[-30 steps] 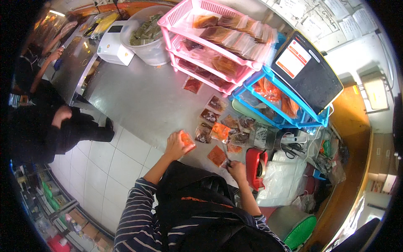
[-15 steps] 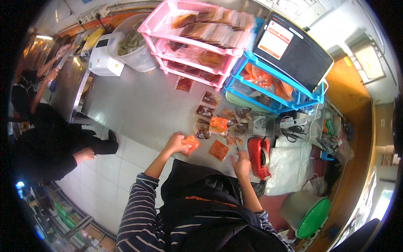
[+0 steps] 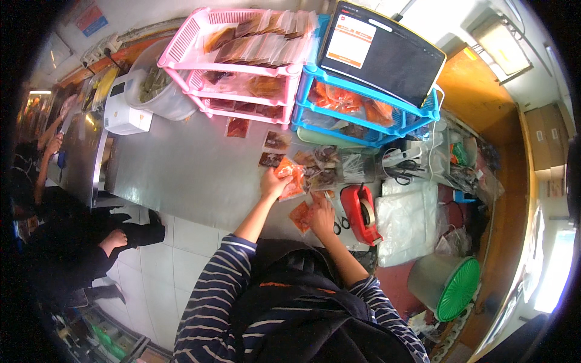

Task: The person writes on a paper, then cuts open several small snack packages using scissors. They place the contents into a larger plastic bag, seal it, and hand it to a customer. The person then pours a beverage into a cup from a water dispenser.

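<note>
Steel counter (image 3: 181, 157), one pink rack (image 3: 236, 66) and one blue rack (image 3: 363, 112) on it. Since the earlier shots your left hand (image 3: 275, 183) has moved up over the pile of packets (image 3: 325, 154), fingers pinched shut on an orange packet (image 3: 292, 174) that covers some of them, so no full count. Your right hand (image 3: 321, 216) has shifted to a flat orange packet (image 3: 299, 218), fingers bunched, can't tell if gripping. It partly hides one pair of scissors (image 3: 344, 223) beside it. One red tape dispenser (image 3: 353, 209).
</note>
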Demonstrator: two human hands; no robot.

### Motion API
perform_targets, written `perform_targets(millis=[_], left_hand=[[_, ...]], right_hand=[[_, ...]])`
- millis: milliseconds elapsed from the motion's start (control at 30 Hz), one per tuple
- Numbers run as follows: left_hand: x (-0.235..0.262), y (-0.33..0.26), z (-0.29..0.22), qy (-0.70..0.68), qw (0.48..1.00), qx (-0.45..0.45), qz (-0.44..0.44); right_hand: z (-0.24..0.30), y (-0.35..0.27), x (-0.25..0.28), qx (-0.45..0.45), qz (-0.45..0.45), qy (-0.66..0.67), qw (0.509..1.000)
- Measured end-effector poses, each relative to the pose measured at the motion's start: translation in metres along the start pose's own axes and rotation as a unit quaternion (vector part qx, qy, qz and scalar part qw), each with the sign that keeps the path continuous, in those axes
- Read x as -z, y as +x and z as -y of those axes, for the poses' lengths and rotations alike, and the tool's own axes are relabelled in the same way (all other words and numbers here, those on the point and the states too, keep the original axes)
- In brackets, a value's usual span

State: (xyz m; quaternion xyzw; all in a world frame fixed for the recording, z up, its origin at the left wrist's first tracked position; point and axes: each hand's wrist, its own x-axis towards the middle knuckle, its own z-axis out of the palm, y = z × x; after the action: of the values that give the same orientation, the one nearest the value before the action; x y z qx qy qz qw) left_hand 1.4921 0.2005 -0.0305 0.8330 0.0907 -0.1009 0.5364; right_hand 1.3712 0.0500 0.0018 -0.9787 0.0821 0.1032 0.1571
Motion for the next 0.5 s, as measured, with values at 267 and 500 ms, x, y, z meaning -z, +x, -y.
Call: perform_targets(millis=[267, 500], left_hand=[[0.081, -0.028, 0.006, -0.263, 0.943, 0.109, 0.173], [0.024, -0.053, 0.032, 0.099, 0.89, -0.035, 0.443]], right_hand=[[-0.039, 0.026, -0.012, 0.016, -0.125, -0.044, 0.991], [-0.025, 0.045, 0.02, 0.111, -0.041, -0.068, 0.991]])
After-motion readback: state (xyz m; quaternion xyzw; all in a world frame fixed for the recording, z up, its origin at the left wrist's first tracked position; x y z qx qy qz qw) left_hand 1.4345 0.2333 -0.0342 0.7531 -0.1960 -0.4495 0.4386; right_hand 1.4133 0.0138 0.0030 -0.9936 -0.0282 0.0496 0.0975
